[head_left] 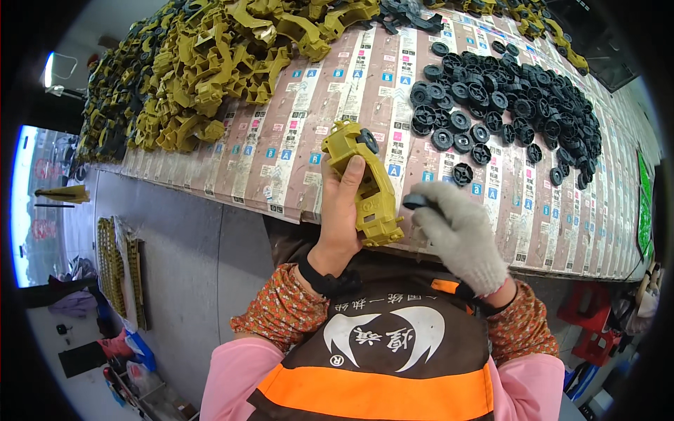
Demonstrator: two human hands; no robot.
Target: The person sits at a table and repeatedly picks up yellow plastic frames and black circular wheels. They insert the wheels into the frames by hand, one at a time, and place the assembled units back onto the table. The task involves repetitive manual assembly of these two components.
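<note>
My bare left hand [340,210] is wrapped round a yellow-green plastic toy car body [373,195], held tilted above the table's near edge. One black wheel [366,141] sits on the body at its far end. Beside it, on the right, my gloved right hand [460,228] pinches a loose black toy wheel [415,201] between thumb and fingers. That wheel is apart from the car body. The glove is pale knitted cloth, slightly smeared by motion. Beyond my right hand lies a spread heap of black toy wheels [495,102].
A big pile of yellow-green car bodies [210,67] covers the table's far left, with wheeled ones [116,105] at its left edge. Printed sheeting covers the tabletop [309,165]. More parts [562,42] lie far right. Red stools [588,316] stand below the table at right.
</note>
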